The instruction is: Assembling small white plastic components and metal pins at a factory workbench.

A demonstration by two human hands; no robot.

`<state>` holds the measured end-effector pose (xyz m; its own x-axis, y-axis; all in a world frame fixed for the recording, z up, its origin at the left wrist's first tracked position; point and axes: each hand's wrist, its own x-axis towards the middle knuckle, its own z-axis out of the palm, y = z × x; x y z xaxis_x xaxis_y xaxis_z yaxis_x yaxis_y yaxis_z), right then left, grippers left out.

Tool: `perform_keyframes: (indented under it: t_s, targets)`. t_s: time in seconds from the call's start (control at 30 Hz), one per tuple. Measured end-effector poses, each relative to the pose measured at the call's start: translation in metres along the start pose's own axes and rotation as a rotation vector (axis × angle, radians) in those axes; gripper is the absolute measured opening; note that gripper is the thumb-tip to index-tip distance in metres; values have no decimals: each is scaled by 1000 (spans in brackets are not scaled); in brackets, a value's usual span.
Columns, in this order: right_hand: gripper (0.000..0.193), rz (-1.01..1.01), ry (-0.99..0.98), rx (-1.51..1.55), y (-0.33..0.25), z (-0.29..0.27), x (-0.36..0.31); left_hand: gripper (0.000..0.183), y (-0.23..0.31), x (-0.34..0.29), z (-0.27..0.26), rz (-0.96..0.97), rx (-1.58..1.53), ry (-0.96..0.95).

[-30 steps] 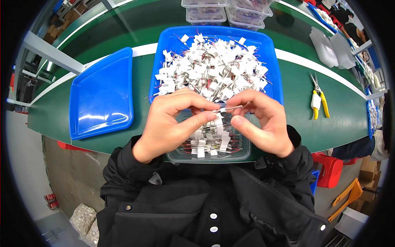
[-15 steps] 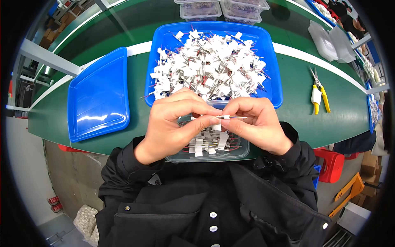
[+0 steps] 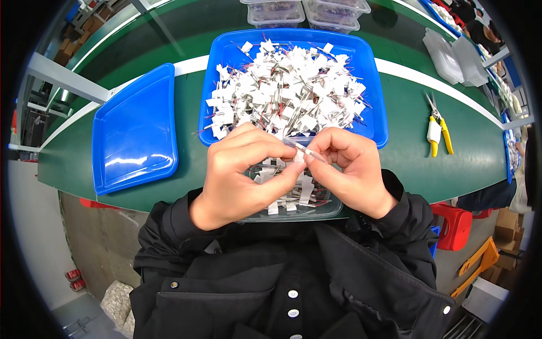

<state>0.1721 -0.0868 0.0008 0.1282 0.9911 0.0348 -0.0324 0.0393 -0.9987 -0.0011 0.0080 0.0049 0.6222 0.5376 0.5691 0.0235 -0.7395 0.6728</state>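
Note:
Over a clear plastic tub (image 3: 333, 210), both hands meet at a thin wired part with a white label (image 3: 303, 149), now slanted. My right hand (image 3: 353, 169) pinches its lower right end between thumb and forefinger. The thumb and forefinger of my left hand (image 3: 240, 175) close in on the hanging white label from the other side; their exact contact is partly hidden. Similar labelled wired parts (image 3: 305, 192) lie in the tub beneath. Just beyond, a blue tray (image 3: 379, 121) holds a large heap of such parts, with grey leads, red wires and white labels.
An upturned or shallow blue tray (image 3: 135, 135) lies at the left of the green table (image 3: 395, 107). Yellow-handled cutters (image 3: 437, 130) rest at the right. Stacked clear tubs (image 3: 276, 14) stand at the back, clear lids or boxes (image 3: 451, 59) at the far right. A red stool (image 3: 453, 227) is below.
The wired part has turned from nearly level to slanting down to the right. My left fingertips have spread a little, and my right hand has shifted slightly with the part.

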Motion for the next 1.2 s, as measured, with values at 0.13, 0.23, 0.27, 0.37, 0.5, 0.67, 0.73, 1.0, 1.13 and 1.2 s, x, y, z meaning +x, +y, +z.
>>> perform_keyframes:
  t_s: [0.13, 0.23, 0.27, 0.37, 0.5, 0.67, 0.73, 1.0, 1.13, 1.2]
  targets:
    - [6, -20, 26, -31, 0, 4, -1, 12, -3, -3, 1, -69, -94, -56]
    - [7, -35, 22, -84, 1, 5, -2, 11, -4, -4, 1, -93, -102, -67]
    - [7, -45, 33, -124, 0, 6, -2, 10, -4, -4, 1, -103, -91, -69]
    - [7, -65, 38, -183, 1, 7, -1, 9, -3, -4, 2, -80, -33, -72]
    - [8, -76, 38, -196, 1, 7, -2, 9, -3, -5, 3, -61, 18, -61]
    - [8, -52, 44, -140, 1, 6, -1, 11, -5, -4, 3, -79, -98, -78]
    - [8, -44, 43, -146, 1, 6, -2, 11, -6, -5, 2, -89, -86, -89]
    - [7, -94, 51, -162, 3, 8, -1, 11, -6, -5, 3, -41, 1, -85]
    - [6, -99, 52, -158, 3, 7, -1, 11, -6, -6, 2, -94, -84, -84]
    - [6, -88, 48, -159, 2, 7, -1, 11, -6, -6, 2, -93, -89, -93]
